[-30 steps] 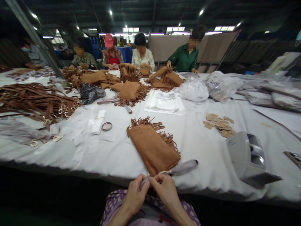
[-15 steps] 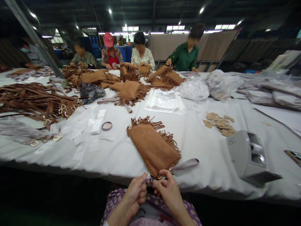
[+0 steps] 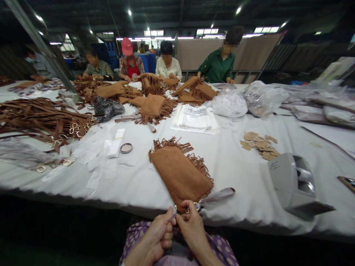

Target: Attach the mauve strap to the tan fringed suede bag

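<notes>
A tan suede bag [image 3: 180, 175] with fringe along two sides lies slantwise at the front of the table, its near corner between my hands. My left hand [image 3: 161, 232] is closed, thumb and forefinger pinching a small piece of pale plastic film [image 3: 174, 212] beside that corner. Fingers of my right hand [image 3: 192, 227] are bent in a pinch around a gold metal ring [image 3: 188, 211] at the bag's corner, the thumb touching my left fingertips. A plastic-wrapped wrist strap [image 3: 217, 196] extends right from the corner. The exact contact between the fingertips is partly hidden.
Brown straps [image 3: 41, 118] with gold clasps are heaped left. A small round dish [image 3: 126, 148] sits near white slips. White printed bags [image 3: 194, 118] lie ahead, brown tags [image 3: 259, 145] and a grey dispenser [image 3: 291, 184] to the right. Several co-workers sit or stand across the table.
My right hand has shifted slightly left, its thumb now against my left fingertips. More of the wrist strap's metal end shows. The bag has barely moved.
</notes>
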{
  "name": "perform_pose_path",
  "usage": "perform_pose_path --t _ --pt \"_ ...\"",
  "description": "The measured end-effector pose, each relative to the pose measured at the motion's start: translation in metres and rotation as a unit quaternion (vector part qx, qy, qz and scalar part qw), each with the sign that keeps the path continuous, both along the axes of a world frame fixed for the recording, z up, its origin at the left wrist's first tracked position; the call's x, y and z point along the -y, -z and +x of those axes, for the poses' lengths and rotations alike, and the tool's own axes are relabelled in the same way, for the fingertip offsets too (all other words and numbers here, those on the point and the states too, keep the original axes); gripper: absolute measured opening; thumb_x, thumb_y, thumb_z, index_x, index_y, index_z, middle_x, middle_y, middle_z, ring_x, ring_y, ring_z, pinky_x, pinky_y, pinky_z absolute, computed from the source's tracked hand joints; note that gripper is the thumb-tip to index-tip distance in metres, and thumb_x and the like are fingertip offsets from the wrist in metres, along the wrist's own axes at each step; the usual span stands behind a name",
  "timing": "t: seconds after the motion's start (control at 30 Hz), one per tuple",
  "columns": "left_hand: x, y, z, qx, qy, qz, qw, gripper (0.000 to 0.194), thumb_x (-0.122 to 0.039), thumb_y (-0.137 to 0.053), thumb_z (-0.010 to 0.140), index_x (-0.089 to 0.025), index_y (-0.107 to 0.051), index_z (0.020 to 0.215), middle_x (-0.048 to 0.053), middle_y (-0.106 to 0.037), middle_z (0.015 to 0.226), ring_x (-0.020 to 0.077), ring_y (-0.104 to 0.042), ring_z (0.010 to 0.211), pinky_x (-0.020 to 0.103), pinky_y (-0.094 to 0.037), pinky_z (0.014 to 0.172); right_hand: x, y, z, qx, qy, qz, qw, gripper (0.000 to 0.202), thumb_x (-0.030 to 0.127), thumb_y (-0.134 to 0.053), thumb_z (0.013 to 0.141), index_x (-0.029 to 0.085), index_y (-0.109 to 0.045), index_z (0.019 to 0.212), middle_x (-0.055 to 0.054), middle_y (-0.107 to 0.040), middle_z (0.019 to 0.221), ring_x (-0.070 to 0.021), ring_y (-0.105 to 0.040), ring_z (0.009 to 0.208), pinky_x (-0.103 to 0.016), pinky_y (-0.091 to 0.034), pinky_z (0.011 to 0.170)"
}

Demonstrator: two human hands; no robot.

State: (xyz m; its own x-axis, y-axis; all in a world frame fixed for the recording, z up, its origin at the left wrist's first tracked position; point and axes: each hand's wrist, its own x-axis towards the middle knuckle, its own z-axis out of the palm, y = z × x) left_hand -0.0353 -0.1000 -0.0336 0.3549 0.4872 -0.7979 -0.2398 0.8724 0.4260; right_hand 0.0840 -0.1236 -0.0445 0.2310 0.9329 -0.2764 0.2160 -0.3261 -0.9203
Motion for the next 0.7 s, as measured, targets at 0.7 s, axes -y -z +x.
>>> perform_pose_path --t 0.7 --pt "0.015 0.006 -0.002 -0.026 0.045 0.242 0.969 0.055 -0.073 -0.060 0.066 -0.020 -0.046 0.070 -0.011 -0.030 0.045 0.0047 -0.020 0.038 0.019 -0.013 0.037 0.006 -0.035 -0.004 -0.433 0.096 -0.046 0.895 0.072 0.024 -0.068 0.070 0.023 -0.030 0.131 0.014 -0.043 0.045 -0.0017 -0.023 0.035 -0.012 -0.020 0.037"
